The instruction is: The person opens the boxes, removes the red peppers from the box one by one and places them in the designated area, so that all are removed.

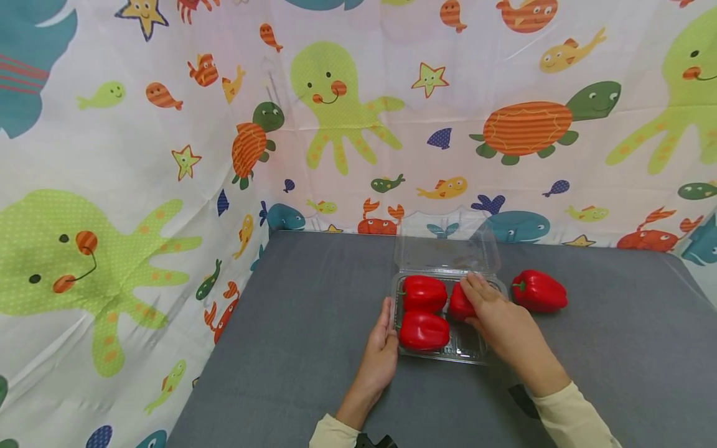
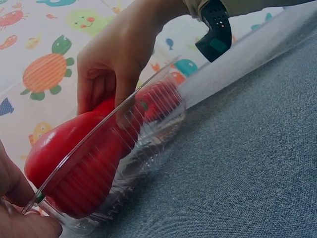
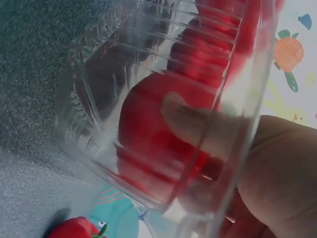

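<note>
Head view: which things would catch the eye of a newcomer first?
First, probably, the red peppers: two lie in the left half of the clear container, and the right hand grips a third inside it. A fourth red pepper lies on the gray table, right of the container. Behind, the printed cloth with big green octopuses likely draws the eye next.
</note>
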A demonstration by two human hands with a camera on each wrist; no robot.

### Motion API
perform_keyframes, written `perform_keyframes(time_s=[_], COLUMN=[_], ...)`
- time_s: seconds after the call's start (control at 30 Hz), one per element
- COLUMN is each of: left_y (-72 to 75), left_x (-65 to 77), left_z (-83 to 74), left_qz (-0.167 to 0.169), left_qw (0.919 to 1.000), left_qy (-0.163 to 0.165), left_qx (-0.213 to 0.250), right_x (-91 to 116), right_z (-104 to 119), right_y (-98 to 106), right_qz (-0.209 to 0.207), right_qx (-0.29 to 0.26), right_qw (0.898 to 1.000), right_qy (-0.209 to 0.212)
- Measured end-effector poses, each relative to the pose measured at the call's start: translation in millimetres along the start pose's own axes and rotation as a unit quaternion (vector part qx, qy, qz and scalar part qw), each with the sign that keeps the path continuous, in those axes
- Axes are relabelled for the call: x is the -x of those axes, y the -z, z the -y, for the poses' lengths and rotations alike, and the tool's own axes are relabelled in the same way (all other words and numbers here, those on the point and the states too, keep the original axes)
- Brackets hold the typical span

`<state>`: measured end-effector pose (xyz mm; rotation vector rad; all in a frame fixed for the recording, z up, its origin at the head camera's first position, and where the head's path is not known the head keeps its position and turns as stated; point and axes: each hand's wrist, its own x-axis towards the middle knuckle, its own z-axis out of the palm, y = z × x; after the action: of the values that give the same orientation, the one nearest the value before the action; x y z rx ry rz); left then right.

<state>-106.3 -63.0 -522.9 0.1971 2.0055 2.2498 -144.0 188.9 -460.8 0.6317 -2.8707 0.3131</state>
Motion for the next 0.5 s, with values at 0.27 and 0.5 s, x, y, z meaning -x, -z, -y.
perform_keyframes(time_s=[0.27, 0.5], left_y=[-0.7, -1.2], left_x=[-0.4, -0.9], left_z=[0.8, 0.0], left_qz=[-0.001, 0.003], left_qw=[1.0, 0.9999], left_qy=[-0.004, -0.009], left_qx=[-0.004, -0.006], right_x=[1, 2], right_z=[6, 11], right_y=[1, 3], right_qz=[-0.004, -0.018], right_qx=[0.03, 0.06], right_qw=[1.0, 0.998], right_qy=[0.004, 0.012])
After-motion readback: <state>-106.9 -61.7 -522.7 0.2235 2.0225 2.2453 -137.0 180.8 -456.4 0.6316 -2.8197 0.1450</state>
